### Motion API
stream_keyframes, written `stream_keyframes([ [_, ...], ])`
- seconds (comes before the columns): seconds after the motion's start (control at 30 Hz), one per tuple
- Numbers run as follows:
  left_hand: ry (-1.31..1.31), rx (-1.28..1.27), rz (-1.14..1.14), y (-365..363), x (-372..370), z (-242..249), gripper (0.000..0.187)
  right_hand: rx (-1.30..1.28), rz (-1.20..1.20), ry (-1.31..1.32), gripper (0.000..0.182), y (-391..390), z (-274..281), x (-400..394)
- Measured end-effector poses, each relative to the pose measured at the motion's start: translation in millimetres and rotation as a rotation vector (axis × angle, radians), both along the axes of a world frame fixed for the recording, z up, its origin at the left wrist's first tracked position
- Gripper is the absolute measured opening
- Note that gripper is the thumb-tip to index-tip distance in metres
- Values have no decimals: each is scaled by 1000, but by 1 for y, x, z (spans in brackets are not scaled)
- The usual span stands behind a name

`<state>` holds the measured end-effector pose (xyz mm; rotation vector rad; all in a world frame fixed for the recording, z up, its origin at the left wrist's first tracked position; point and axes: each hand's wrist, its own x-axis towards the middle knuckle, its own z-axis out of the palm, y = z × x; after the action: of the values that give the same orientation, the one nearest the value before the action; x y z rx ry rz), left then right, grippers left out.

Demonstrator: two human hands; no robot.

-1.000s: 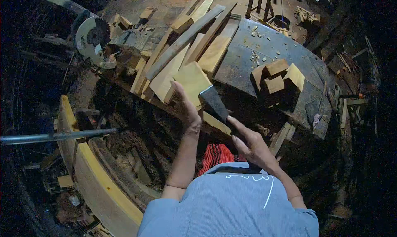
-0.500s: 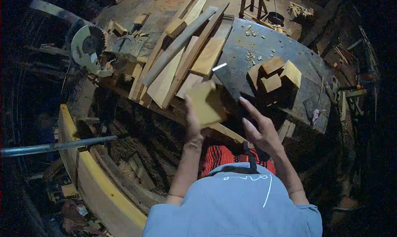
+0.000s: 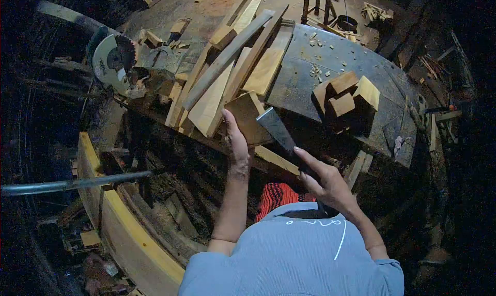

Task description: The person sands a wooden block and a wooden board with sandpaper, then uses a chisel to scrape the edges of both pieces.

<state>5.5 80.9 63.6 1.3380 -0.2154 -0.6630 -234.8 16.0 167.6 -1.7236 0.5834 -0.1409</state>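
My left hand (image 3: 237,143) is wrapped round the near-left side of a squarish wooden block (image 3: 244,115), thumb up along its edge. The block is tilted, with its broad face in shadow and a pale, lit edge toward the right. In my right hand (image 3: 329,181) is a broad chisel (image 3: 278,129), its handle mostly hidden by the fingers. The flat metal blade points up and left, and its bright end overlaps the block's right edge in this view. My right index finger lies along the tool toward the blade.
Boards and strips (image 3: 227,63) lie piled on the metal-topped table (image 3: 294,63) ahead. Several cut blocks (image 3: 343,97) sit to the right, near scattered wood chips. A circular saw blade (image 3: 124,56) stands at left. Below it are a metal pipe (image 3: 77,183) and a long curved plank (image 3: 134,234).
The block has turned in my left hand, so its lit broad face is now in shadow. The chisel blade has swung into clear view beside the block.
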Motion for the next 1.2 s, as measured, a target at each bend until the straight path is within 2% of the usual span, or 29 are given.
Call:
stream_keyframes([
  [0.03,-133,115,51,2,5,-15,73,-2,-1,-2,55,0,0,0],
  [0.07,-134,113,51,1,3,-6,73,0,-1,-19,55,1,-2,-1],
  [0.13,63,-51,9,-1,-5,24,74,-1,2,-36,54,3,-6,0],
  [0.17,63,-52,12,-2,-8,27,74,-51,-9,-71,53,5,-8,0],
  [0.23,-108,95,100,-3,-17,31,72,-97,-19,-105,52,4,-5,1],
  [0.27,-108,98,99,-4,-23,42,72,4,-24,-28,51,0,5,3],
  [0.33,248,188,-44,-5,-35,67,67,109,-10,33,49,-9,6,6],
  [0.37,250,189,-45,-1,-36,62,67,110,-11,35,49,-9,1,8],
  [0.43,144,86,-339,7,-36,47,63,-30,-138,-83,49,-9,-8,12],
  [0.47,154,23,-276,7,-42,45,57,132,-136,43,50,-13,1,11],
  [0.57,88,-25,-201,6,-41,53,53,166,-121,142,51,-16,3,7],
  [0.6,167,-145,-214,9,-33,37,49,167,-118,143,51,-15,0,6],
  [0.63,167,-146,-213,10,-29,33,49,110,-104,90,51,-12,-6,3],
  [0.7,407,-221,-74,8,-22,32,48,51,-89,37,51,-5,-13,-1],
  [0.73,470,-271,-81,12,-13,17,48,31,-55,3,51,-1,-16,-3],
  [0.77,460,-360,-113,9,-5,13,51,12,-21,-31,51,2,-17,-5],
  [0.87,392,-352,-57,16,-13,3,54,45,58,30,50,11,-16,-9],
  [0.93,495,-501,-201,12,-4,-11,57,15,111,95,49,18,-15,-11],
  [1.1,436,-384,-275,6,1,-22,59,50,116,60,49,21,-13,-10],
  [1.17,494,-563,-290,0,2,-33,57,42,108,65,49,20,-11,-10],
  [1.2,494,-565,-290,-3,5,-42,57,35,104,60,49,19,-11,-9],
])
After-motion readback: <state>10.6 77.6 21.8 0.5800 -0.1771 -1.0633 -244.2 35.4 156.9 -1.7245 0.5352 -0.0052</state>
